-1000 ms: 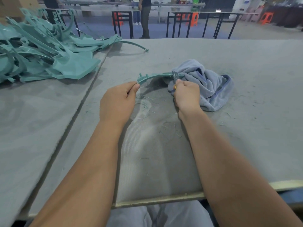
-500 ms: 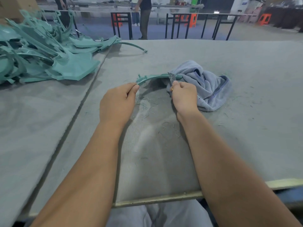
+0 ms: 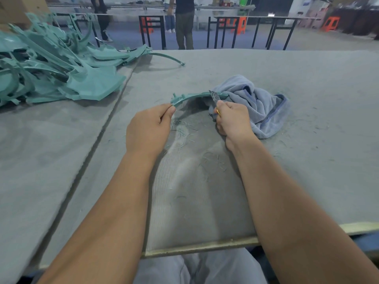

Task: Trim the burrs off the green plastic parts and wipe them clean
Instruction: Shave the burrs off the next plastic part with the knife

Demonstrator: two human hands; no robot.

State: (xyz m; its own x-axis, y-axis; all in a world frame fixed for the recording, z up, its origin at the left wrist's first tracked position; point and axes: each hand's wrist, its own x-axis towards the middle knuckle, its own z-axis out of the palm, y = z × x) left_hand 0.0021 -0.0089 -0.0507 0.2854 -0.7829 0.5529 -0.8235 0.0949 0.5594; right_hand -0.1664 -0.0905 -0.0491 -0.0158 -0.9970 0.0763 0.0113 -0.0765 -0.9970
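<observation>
- The blade now sits further along the curved green strip, toward 12 o'clock; trimming continues.
- Left hand pinches the strip's end; right hand grips the knife, cloth at its 3 o'clock.

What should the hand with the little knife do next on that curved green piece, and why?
Probably slide the small metal blade along the curved green plastic strip toward the left hand, which grips its end; the right hand has the blade on its edge.
</observation>
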